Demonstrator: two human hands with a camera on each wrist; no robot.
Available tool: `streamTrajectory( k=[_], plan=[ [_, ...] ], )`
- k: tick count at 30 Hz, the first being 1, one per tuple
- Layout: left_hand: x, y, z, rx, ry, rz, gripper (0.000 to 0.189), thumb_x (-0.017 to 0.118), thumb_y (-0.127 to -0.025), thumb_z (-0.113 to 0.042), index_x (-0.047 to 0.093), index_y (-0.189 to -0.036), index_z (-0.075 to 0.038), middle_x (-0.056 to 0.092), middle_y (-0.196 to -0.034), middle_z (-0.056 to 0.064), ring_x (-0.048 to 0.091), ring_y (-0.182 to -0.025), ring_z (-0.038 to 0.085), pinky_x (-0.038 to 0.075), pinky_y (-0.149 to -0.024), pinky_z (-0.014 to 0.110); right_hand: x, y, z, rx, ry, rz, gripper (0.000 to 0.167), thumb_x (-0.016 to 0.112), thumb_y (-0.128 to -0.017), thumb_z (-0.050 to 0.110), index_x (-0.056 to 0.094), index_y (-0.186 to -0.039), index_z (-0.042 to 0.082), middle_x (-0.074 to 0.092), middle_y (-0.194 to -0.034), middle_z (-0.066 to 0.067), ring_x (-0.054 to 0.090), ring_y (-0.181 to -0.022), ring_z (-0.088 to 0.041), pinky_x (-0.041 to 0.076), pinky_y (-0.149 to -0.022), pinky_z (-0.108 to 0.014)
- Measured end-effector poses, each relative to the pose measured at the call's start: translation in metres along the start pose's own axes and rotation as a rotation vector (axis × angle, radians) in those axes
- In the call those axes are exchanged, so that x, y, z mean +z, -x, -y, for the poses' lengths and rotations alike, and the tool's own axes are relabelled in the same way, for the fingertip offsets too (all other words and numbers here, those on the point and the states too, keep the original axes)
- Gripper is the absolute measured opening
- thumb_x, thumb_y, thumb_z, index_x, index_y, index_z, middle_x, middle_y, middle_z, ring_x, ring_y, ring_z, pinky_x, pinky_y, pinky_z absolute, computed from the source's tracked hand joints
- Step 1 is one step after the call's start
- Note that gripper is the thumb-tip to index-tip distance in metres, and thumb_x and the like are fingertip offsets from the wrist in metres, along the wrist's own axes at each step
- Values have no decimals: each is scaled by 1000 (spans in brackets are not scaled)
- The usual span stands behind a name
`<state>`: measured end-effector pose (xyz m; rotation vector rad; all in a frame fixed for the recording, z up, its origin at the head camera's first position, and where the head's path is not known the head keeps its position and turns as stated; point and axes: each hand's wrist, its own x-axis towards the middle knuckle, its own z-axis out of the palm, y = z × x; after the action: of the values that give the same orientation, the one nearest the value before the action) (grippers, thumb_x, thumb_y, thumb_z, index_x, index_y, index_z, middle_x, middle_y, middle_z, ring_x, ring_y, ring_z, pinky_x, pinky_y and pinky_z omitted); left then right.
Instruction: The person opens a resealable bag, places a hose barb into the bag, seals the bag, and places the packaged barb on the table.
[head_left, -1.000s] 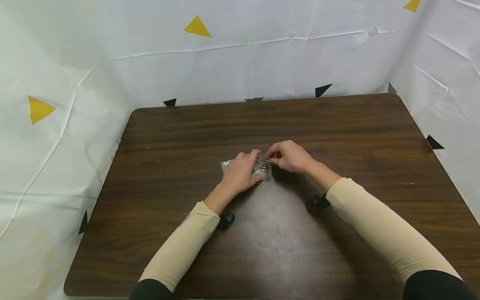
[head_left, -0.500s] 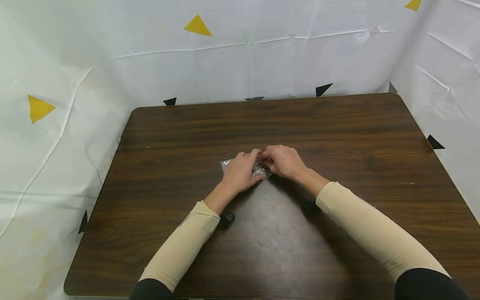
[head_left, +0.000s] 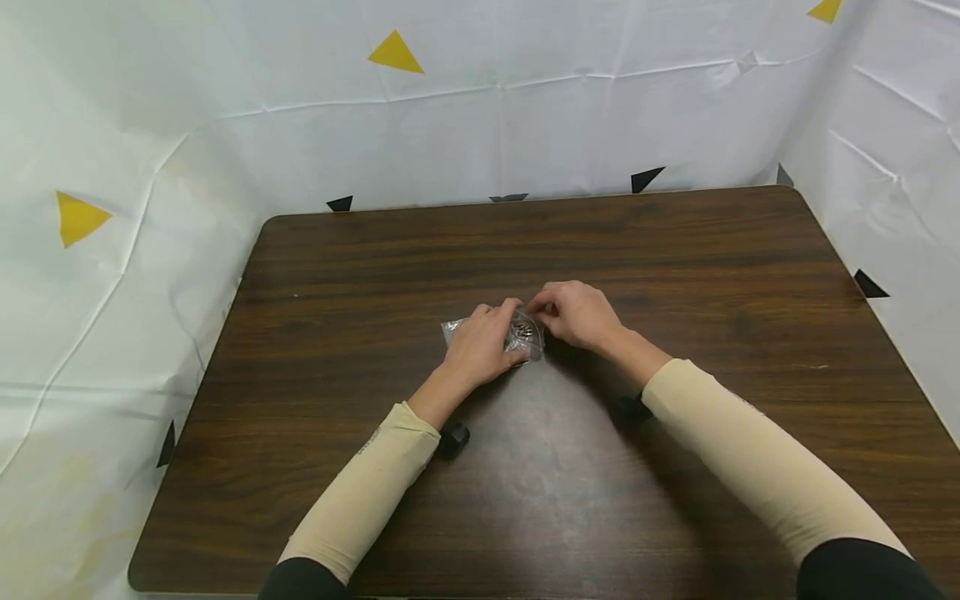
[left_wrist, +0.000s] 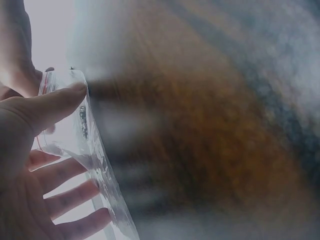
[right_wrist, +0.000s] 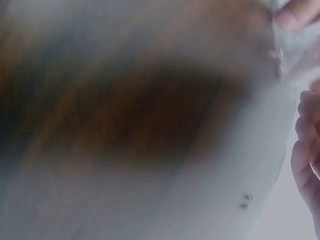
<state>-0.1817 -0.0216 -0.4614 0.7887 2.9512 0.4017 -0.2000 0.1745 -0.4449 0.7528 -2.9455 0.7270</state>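
Observation:
A clear plastic zip bag with small metal pieces in it lies mid-table under my left hand. That hand grips the bag: in the left wrist view the thumb lies over the plastic, the fingers behind it. A red line marks the bag's edge on the side toward my right hand. Bent fingers and thumb of the right hand come together at that edge; whether they pinch the plastic or a small piece is hidden. Two tiny metal pieces lie apart from the bag in the right wrist view.
The dark wood-grain table extends around both hands. White sheeting with yellow and black triangles stands behind it and at its sides. Black wrist cameras hang under the forearms. Much of both wrist views is blurred.
My right hand dipped leftward over the metal pieces half a second ago and has drawn back up and right to the bag's edge. The left hand and the bag have stayed in place.

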Motion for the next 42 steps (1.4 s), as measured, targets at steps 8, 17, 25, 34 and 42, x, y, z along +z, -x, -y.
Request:
streamTrajectory(
  k=[8,17,25,34,42],
  plan=[
    [-1,0,-1,-15,-18,-1,78,78,-81,-48,41,-142,-17,66,-122,4,55,-116,26,49,-88,42,-28,6,-29,192,-36,-51,15,68,-92,17,76,-104,15,69,-97,-1,61,-79,-19,48,-70,-42],
    [-1,0,-1,-22,-23,8,79,77,-81,-49,41,-143,-17,66,-123,4,54,-118,26,49,-90,43,-41,18,-61,298,-29,74,23,65,-95,18,72,-115,11,69,-110,-8,64,-94,-27,47,-79,-52],
    [-1,0,-1,-19,-25,4,78,77,-81,-49,41,-142,-17,66,-123,4,54,-117,26,49,-90,43,-37,20,-66,255,43,134,25,69,-92,19,73,-116,11,69,-115,-10,64,-101,-29,48,-82,-53],
    [-2,-1,-2,-25,-32,12,78,77,-81,-50,41,-142,-18,66,-124,4,54,-116,26,49,-89,43,-34,19,-65,257,60,112,16,70,-92,20,77,-105,16,70,-111,-8,64,-98,-28,48,-80,-53],
    [-1,-1,-2,-24,-32,10,78,77,-81,-50,41,-142,-17,65,-124,4,55,-116,26,49,-89,43,-32,18,-65,304,66,103,15,71,-91,22,77,-103,15,71,-107,-7,64,-96,-27,48,-79,-51]
  ],
)
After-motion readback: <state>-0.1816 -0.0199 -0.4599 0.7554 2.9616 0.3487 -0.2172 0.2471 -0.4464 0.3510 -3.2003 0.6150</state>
